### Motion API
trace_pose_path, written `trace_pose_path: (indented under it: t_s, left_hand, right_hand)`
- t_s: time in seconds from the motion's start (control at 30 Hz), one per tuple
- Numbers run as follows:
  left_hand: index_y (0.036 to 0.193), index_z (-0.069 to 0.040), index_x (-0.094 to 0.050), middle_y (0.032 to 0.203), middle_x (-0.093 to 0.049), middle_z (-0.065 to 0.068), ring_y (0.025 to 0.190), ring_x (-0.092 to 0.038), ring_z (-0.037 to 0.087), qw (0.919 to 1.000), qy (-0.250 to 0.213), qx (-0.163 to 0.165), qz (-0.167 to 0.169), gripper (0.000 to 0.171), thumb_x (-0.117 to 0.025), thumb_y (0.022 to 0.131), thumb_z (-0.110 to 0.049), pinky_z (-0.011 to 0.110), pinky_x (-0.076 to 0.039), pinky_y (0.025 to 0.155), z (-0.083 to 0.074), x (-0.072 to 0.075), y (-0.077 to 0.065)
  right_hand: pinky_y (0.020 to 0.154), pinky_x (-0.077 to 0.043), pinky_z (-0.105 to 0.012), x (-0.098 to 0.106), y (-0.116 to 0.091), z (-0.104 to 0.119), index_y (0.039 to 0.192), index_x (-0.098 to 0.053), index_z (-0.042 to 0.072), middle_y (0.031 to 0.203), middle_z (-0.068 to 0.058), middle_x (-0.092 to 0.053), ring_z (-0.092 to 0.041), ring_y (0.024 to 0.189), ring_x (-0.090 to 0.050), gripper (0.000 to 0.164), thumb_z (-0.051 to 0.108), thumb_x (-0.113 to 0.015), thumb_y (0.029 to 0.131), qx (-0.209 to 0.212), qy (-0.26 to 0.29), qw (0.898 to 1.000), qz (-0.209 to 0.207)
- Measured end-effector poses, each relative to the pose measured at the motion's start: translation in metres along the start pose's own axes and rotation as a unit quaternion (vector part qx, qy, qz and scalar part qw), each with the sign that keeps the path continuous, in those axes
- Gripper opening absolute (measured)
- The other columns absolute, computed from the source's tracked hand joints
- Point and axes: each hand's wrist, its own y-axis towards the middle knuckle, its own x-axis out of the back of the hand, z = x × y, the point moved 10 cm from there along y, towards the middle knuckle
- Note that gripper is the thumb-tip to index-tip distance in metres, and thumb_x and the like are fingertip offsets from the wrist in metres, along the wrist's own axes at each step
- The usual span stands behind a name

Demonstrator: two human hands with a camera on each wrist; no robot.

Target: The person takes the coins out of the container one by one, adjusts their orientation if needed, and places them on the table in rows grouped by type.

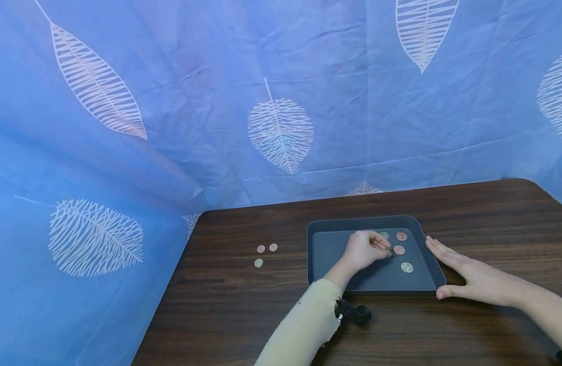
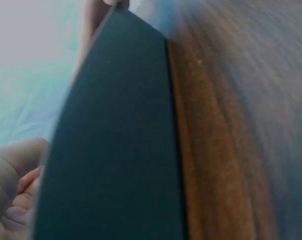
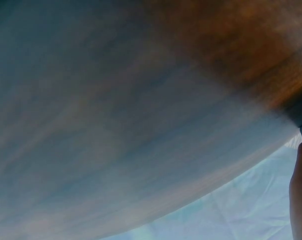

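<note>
Over the right half of a dark grey rectangular tray (image 1: 324, 254), my left hand (image 1: 365, 249) pinches a small brass-coloured coin (image 1: 391, 251) between thumb and fingertips, low over the tray floor. Around those fingertips lie a copper coin (image 1: 399, 249), another copper coin (image 1: 402, 236), a pale coin (image 1: 384, 235) partly behind the hand, and a larger silvery coin (image 1: 407, 267). My right hand (image 1: 477, 277) lies along the tray's right side, fingers straight and thumb apart, touching its outer wall near the front corner. In the left wrist view, the tray's outer wall (image 2: 116, 130) hides part of the left hand (image 2: 13, 187).
Left of the tray, two copper coins and a brass-coloured coin (image 1: 258, 263) lie on the dark wooden table (image 1: 226, 300). A blue cloth (image 1: 208, 127) with white leaf prints hangs behind the table and along its left side.
</note>
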Motion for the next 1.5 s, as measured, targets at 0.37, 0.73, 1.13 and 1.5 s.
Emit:
trace_pose_path:
  t_s: [0.37,0.73,1.13,1.5]
  left_hand:
    - [0.089,-0.008,-0.072,0.074,-0.063,-0.009,0.066,-0.058,0.002,0.9982,-0.035,-0.04,-0.026,0.007,-0.075,0.083,-0.006,0.019,-0.05,0.06,-0.01,0.053,-0.014]
    - [0.094,-0.005,-0.071,0.082,-0.066,0.0,0.073,-0.062,0.009,0.9882,-0.11,-0.032,-0.101,0.011,-0.073,0.083,-0.004,0.025,-0.053,0.068,0.008,0.127,-0.039]
    - [0.098,0.0,-0.071,0.089,-0.066,0.009,0.081,-0.062,0.018,0.9829,-0.094,0.002,-0.158,0.018,-0.074,0.084,-0.01,0.034,-0.049,0.08,0.049,0.187,-0.074]
    - [0.095,0.001,-0.071,0.087,-0.067,0.011,0.081,-0.06,0.021,0.9759,-0.046,0.042,-0.209,0.013,-0.072,0.084,-0.005,0.026,-0.048,0.07,0.084,0.225,-0.112]
  right_hand:
    - [0.081,-0.04,-0.066,0.0,-0.002,-0.002,0.155,-0.004,0.02,0.158,-0.016,-0.005,-0.056,0.126,-0.031,0.102,0.036,-0.074,0.082,-0.006,0.001,1.0,-0.004]
    - [0.081,-0.039,-0.067,0.002,-0.003,-0.003,0.155,-0.003,0.02,0.157,-0.018,-0.004,-0.058,0.125,-0.032,0.103,0.038,-0.073,0.083,-0.013,0.0,1.0,0.003]
    - [0.079,-0.04,-0.066,0.0,-0.004,-0.001,0.155,-0.004,0.019,0.157,-0.002,0.001,-0.057,0.124,-0.033,0.102,0.033,-0.074,0.082,0.001,-0.005,1.0,-0.008]
    - [0.08,-0.039,-0.067,-0.003,-0.003,-0.001,0.155,-0.004,0.02,0.158,-0.015,-0.005,-0.057,0.125,-0.031,0.101,0.035,-0.074,0.083,-0.007,-0.003,1.0,-0.003]
